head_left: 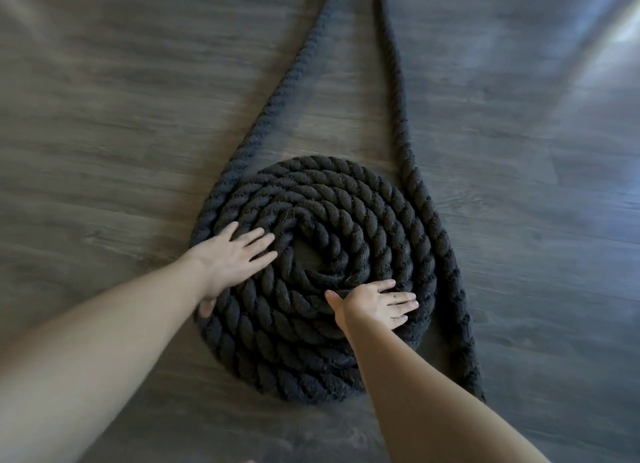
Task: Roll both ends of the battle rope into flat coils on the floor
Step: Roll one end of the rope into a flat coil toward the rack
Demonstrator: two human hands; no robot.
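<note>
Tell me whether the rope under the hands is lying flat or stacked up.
Flat. The coil spirals in one layer on the floor, both hands pressing on it, left hand, right hand.

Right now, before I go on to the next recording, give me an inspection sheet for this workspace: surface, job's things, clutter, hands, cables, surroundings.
Surface: dark grey wood-look floor, glare at the upper right.
Job's things: black battle rope wound into a flat coil on the floor; a left strand runs away from the coil's left edge; a right strand curves down round the coil's right side, unrolled, to the lower right.
Clutter: nothing seen.
Hands: left hand flat on the coil's left side, fingers spread; right hand flat on its lower right turns, fingers straight. Neither grips.
Cables: nothing seen.
Surroundings: only floor in view.
</note>
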